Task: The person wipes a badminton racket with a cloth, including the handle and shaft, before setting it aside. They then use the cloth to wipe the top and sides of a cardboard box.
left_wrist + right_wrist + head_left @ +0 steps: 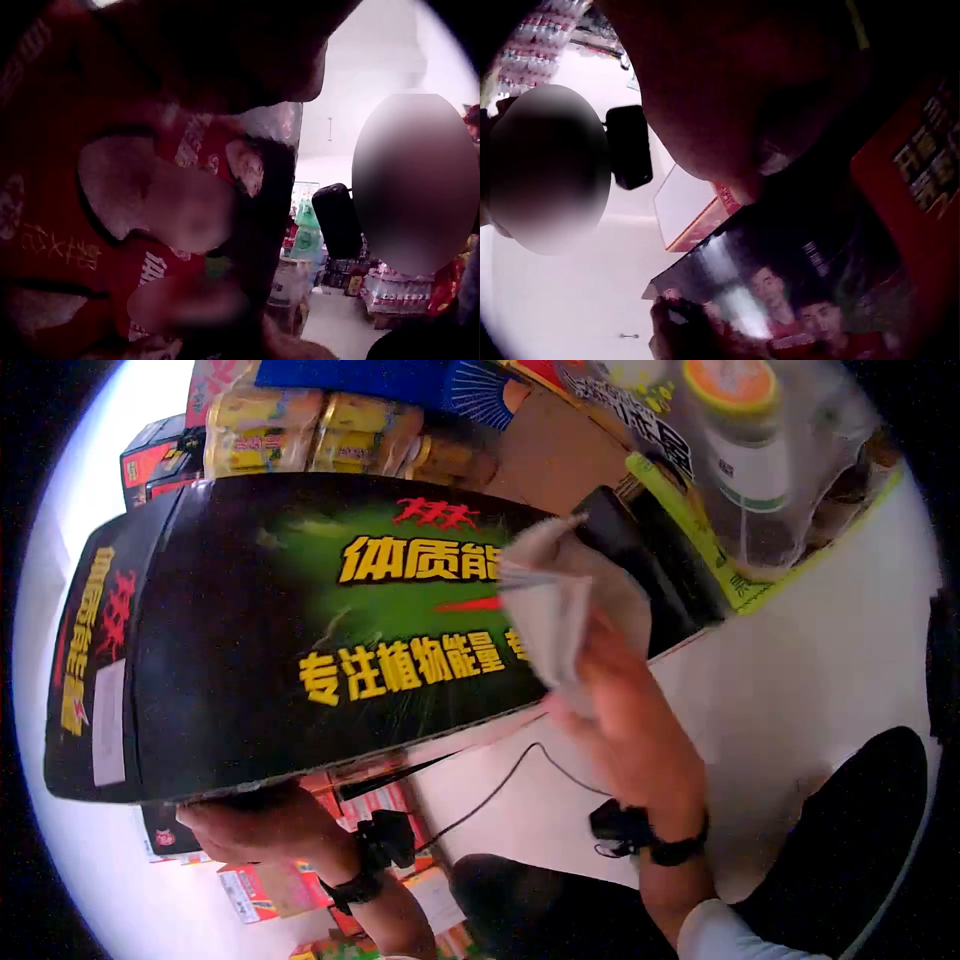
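Item, box [240,690]: black, yellow and red print, tilted, its broad face towards the head view, cans [262,435] behind it; what bears its weight is hidden;

Left grip [255,825]: at the box's lower edge, near the left corner; fingers hidden, so how far closed, and how firm the hold, cannot be told;

Right grip [625,705]: closed on a bunched cloth [560,595], over the right part of the face; whether the cloth touches it cannot be told; both blurred;

Risks, as judged: box swings or slides, should the cloth press hard at the right while the left grip steadies only the far corner; lower edge slips, if the hidden fingers bear lightly on smooth card; cloth snags, where its loose folds lie against the dark panel [660,550]; cord [538,745], looped slack from one wrist to the other, catches the lower edge or pulls taut, if the grips part widely; cans or packet [690,530] get knocked, if the box is shoved back or rightward.
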`<action>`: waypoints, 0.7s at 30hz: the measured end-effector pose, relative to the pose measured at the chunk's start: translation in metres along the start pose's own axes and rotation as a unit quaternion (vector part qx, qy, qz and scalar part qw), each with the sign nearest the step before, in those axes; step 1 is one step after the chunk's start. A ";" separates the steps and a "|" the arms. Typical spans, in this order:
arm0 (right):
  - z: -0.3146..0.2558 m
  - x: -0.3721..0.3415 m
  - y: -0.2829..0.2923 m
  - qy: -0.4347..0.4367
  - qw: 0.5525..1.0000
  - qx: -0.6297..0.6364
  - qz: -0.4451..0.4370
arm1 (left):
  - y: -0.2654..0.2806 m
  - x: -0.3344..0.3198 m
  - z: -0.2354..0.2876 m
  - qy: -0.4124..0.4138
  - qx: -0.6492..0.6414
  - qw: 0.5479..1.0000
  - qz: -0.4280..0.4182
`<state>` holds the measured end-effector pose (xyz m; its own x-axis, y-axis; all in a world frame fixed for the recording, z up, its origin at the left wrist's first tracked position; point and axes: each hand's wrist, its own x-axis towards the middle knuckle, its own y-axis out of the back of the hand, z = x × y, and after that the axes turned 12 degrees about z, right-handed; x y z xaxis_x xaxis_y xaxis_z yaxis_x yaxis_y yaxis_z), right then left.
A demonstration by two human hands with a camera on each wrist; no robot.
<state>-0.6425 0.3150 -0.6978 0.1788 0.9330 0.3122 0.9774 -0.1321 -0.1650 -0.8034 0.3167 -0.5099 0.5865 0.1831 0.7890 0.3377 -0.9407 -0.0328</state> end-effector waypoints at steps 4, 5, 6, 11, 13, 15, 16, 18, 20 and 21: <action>-0.047 0.035 -0.029 0.133 0.987 0.087 0.025 | 0.003 0.004 0.000 0.142 -0.016 0.988 -0.050; -0.059 0.042 -0.035 0.181 0.977 0.105 0.034 | 0.000 0.002 0.004 0.370 -0.228 0.899 -0.047; -0.068 0.046 -0.037 0.185 0.974 0.120 0.049 | -0.002 0.000 0.008 0.572 -0.390 0.720 0.054; -0.042 0.027 -0.020 0.073 0.991 0.109 0.019 | 0.002 -0.013 -0.025 0.071 -0.150 0.986 -0.014; -0.018 0.009 -0.012 0.011 0.998 0.056 0.031 | 0.004 -0.013 -0.030 -0.037 -0.084 0.996 -0.022; -0.007 -0.005 -0.014 -0.040 0.997 0.038 0.060 | 0.003 -0.011 -0.018 0.070 -0.124 0.990 -0.003; -0.006 -0.007 -0.015 -0.037 0.996 0.045 0.072 | 0.002 -0.010 -0.011 0.153 -0.173 0.973 0.001; -0.004 -0.009 -0.017 -0.032 0.993 0.056 0.094 | 0.003 -0.006 0.003 0.289 -0.272 0.918 0.017; 0.000 -0.010 -0.020 -0.033 0.992 0.066 0.098 | 0.011 -0.001 0.009 0.326 -0.279 0.903 -0.010; 0.001 -0.010 -0.020 -0.034 0.992 0.070 0.099 | 0.016 0.001 0.009 0.326 -0.276 0.903 -0.033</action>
<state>-0.6642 0.3086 -0.6988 0.3535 0.9145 0.1966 0.8973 -0.2722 -0.3475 -0.7909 0.3046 -0.5149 -0.0406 0.2064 0.9776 -0.1688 -0.9658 0.1969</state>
